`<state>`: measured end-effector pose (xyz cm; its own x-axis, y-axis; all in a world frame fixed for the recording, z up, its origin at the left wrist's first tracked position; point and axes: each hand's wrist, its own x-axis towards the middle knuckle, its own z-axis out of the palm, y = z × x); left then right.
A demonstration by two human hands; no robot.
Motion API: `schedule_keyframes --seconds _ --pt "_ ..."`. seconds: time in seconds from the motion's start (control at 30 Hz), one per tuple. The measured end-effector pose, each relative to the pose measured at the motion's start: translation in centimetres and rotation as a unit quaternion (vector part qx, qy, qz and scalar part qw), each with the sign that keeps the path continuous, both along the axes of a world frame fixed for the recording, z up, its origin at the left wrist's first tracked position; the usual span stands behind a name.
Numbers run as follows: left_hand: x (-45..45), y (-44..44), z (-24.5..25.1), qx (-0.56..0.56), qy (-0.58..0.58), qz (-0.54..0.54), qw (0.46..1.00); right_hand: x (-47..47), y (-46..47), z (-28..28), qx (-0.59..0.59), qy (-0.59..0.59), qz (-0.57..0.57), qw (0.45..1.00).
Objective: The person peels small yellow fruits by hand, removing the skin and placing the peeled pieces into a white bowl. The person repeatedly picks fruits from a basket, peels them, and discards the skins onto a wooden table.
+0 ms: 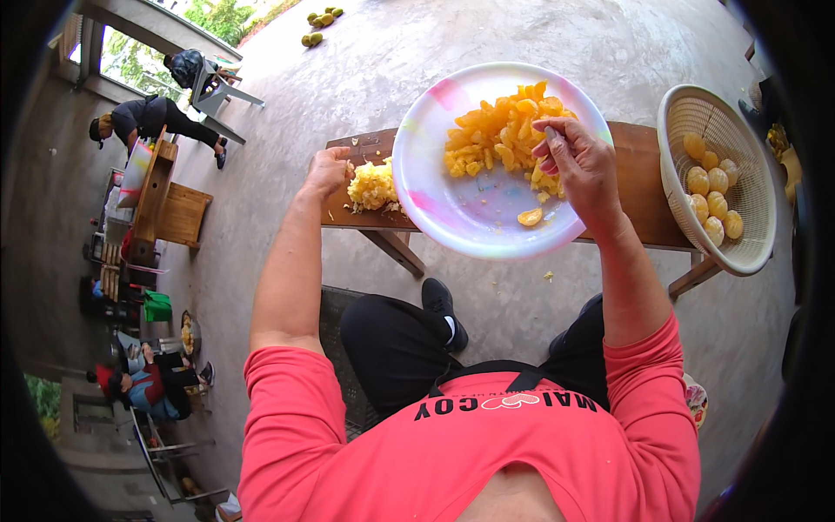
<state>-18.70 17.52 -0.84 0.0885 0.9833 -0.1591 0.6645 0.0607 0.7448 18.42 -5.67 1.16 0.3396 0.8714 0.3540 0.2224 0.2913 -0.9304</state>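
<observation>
A white plastic basin (pixel 483 238) with pink and yellow blotches rests on a wooden bench (pixel 633 153). Peeled orange citrus segments (pixel 502 130) are heaped in it, and one loose segment (pixel 530 217) lies nearer me. Above the heap is my right hand (pixel 584 173), thumb and fingertips drawn together; whether a segment is between them is unclear. My left hand (pixel 328 171) is at the bench's left end with curled fingers, beside a pile of pale yellow membrane scraps (pixel 373 186). A pale scrap shows at its fingertips, but I cannot make out a grip.
At the bench's right end, a cream plastic mesh basket (pixel 672 130) holds several peeled whole citrus fruits (pixel 716 203). Green-yellow fruits (pixel 321 19) lie on the concrete floor (pixel 287 196). Off to the left, one person (pixel 150 121) bends over a wooden table (pixel 153 196) and another person (pixel 156 391) sits.
</observation>
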Motion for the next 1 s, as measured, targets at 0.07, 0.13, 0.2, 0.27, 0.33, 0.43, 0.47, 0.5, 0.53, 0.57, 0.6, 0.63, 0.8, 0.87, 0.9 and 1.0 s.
schedule_keyframes --seconds 0.07,0.13,0.2,0.27,0.33,0.43,0.47,0.5,0.53,0.57,0.6,0.63,0.8,0.87,0.9,1.0 --pt "-0.1 -0.3 0.1 0.011 0.045 -0.009 0.999 0.0 -0.1 -0.1 0.003 0.008 0.003 1.0" --pt "0.0 -0.3 0.4 0.038 0.153 -0.02 0.987 -0.2 0.0 -0.2 0.024 0.023 0.01 0.999" --pt "0.1 -0.3 0.5 0.071 0.204 -0.038 0.976 -0.3 0.1 -0.4 0.019 0.018 0.007 1.0" --pt "0.1 -0.1 0.6 0.039 0.154 -0.02 0.987 -0.3 0.2 -0.6 0.016 0.012 0.006 1.0" --pt "0.1 0.3 0.6 -0.071 0.002 0.039 0.997 -0.1 0.2 -0.7 0.015 0.01 0.003 1.0" --pt "-0.5 0.0 0.0 -0.1 -0.128 0.051 0.985 -0.1 0.2 -0.6 0.009 0.003 0.003 1.0" --pt "-0.7 0.2 -0.1 -0.081 -0.109 0.047 0.99 -0.2 0.3 -0.6 0.011 0.003 0.004 1.0" --pt "-0.9 0.2 -0.2 -0.062 -0.091 0.042 0.993 -0.3 0.3 -0.6 0.011 0.003 0.006 1.0" --pt "-1.1 0.3 -0.3 -0.045 -0.074 0.038 0.996 -0.3 0.3 -0.6 0.011 0.002 0.007 1.0" --pt "-1.2 0.4 -0.3 -0.005 0.009 0.027 1.0 -0.3 0.3 -0.6 0.016 -0.006 0.007 1.0" --pt "-1.3 0.6 -0.3 0.034 0.09 0.012 0.995 -0.3 0.4 -0.7 0.02 -0.016 0.005 1.0" --pt "-1.2 0.7 -0.4 0.069 0.17 -0.009 0.983 -0.1 0.4 -0.7 0.028 -0.023 0.002 0.999" --pt "0.3 -1.5 0.8 0.035 0.246 -0.078 0.966 0.7 0.7 -1.1 0.026 -0.034 -0.035 0.998" --pt "2.5 -2.8 2.1 0.121 0.378 -0.02 0.918 1.0 0.9 -1.2 0.026 -0.031 -0.047 0.998" --pt "3.8 -3.5 3.0 0.165 0.357 -0.041 0.918 1.1 0.9 -1.1 0.03 -0.027 -0.052 0.998" --pt "9.1 -6.2 4.5 0.218 0.253 -0.137 0.933 1.2 1.0 -1.1 0.03 -0.027 -0.059 0.997"
